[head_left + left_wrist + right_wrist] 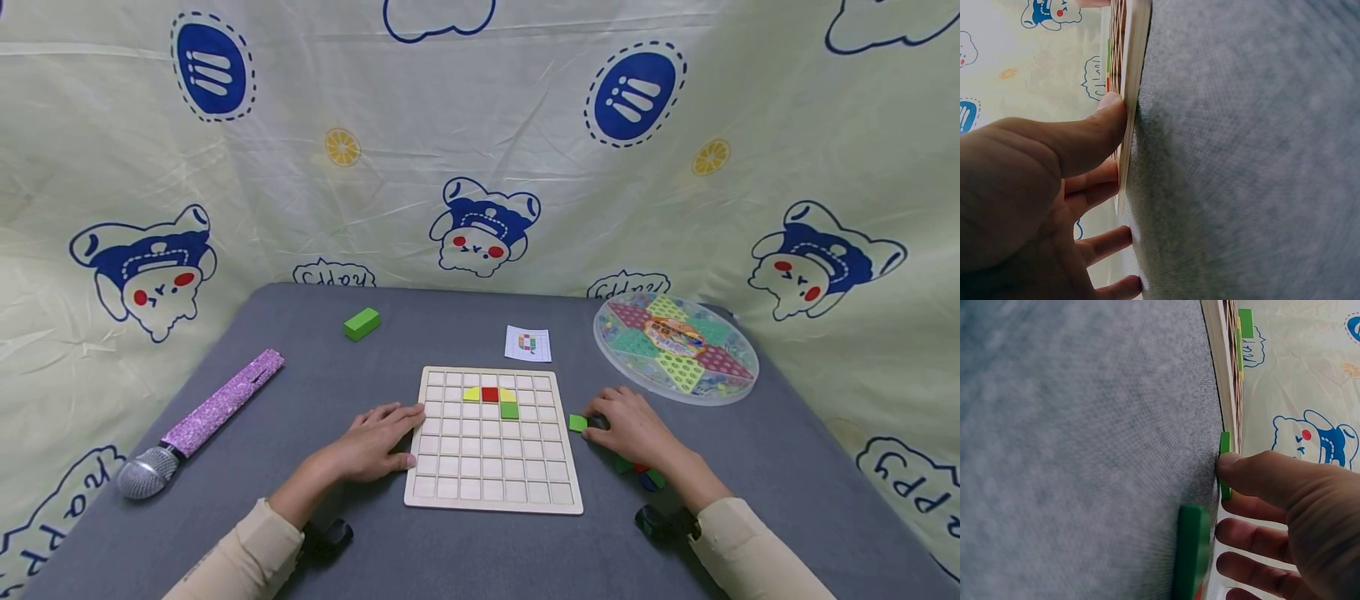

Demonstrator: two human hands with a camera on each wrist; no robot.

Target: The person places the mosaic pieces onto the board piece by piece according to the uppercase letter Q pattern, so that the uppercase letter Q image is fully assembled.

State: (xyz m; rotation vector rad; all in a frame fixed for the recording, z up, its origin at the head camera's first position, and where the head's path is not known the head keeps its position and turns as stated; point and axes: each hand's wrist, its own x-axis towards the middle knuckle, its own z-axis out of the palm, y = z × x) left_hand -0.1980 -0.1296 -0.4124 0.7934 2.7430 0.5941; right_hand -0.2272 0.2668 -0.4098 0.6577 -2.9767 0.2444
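LIVE | Left hand [373, 443]: fingers spread against the left edge of the gridded board [483, 487], likely bracing it | Right hand [632, 425]: fingers pinch a green tile [576, 423] just beyond the right edge; lifted or resting, hard to tell

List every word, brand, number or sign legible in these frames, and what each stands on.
"happy": upside down, repeated on the backdrop cloth.
Blue ovals on the cloth: white bar-like marks, no readable letters.
Central label on the round box: too small to read.
Printed card: tiny pattern, no readable text.
Board, green tile: no text seen.
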